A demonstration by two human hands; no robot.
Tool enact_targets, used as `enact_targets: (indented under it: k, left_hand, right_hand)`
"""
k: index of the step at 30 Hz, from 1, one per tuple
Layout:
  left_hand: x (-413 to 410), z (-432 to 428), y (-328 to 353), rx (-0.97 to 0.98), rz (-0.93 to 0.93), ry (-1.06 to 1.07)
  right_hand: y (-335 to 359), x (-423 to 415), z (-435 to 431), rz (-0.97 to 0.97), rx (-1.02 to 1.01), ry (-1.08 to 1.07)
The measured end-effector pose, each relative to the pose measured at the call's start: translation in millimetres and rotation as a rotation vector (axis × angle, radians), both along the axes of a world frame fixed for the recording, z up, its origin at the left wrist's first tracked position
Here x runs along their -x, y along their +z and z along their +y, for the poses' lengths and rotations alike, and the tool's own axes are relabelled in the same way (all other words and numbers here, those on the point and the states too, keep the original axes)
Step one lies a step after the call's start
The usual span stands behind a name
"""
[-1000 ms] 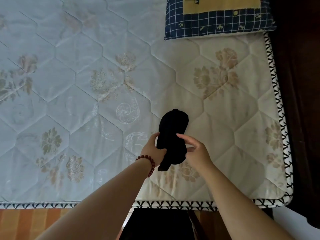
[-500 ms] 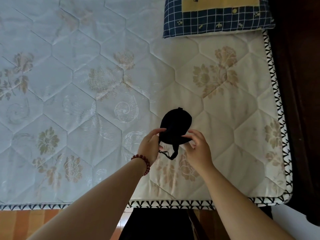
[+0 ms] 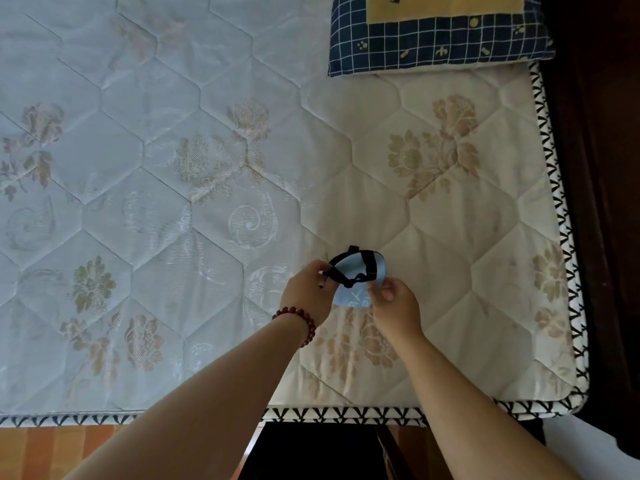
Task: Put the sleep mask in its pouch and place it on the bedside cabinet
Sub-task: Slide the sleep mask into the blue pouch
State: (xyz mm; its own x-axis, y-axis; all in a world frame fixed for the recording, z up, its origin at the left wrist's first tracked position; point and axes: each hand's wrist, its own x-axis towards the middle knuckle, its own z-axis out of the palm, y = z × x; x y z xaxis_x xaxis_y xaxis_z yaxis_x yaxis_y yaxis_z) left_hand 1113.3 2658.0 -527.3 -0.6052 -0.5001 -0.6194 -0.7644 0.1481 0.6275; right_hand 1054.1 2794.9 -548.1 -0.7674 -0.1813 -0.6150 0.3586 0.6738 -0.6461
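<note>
The sleep mask [image 3: 356,273] is folded, its pale blue side up with a black strap looped across it. I hold it just above the quilted mattress [image 3: 207,202]. My left hand [image 3: 310,294], with a red bead bracelet on the wrist, pinches the strap at the mask's left edge. At the lower right edge my right hand [image 3: 393,303] pinches the blue fabric. No pouch or bedside cabinet can be made out in this view.
A navy checked pillow [image 3: 440,39] with a yellow centre lies at the far right of the mattress. Dark wood [image 3: 602,202] runs along the mattress's right edge. An orange striped surface [image 3: 52,452] and a dark gap lie below the near edge.
The mask has been folded and turned over: earlier it showed its black side hanging long between my hands, now the blue side and strap face up. Both hands stayed close together.
</note>
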Motion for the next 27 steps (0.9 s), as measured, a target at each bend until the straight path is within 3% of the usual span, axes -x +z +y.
enact_targets:
  k: [7, 14, 21, 27]
  left_hand:
    - [5, 0, -9, 0.04, -0.175, -0.023]
    - [6, -6, -15, 0.067, -0.19, -0.022]
    - [13, -7, -11, -0.06, -0.177, 0.019]
    - [21, -6, 13, -0.266, -0.119, 0.245]
  right_hand:
    - [-7, 2, -6, 0.0, -0.115, -0.113]
    - [-7, 3, -11, 0.011, -0.137, -0.072]
    - [-4, 4, -17, -0.089, -0.008, -0.228]
    - [18, 11, -21, -0.203, 0.197, -0.306]
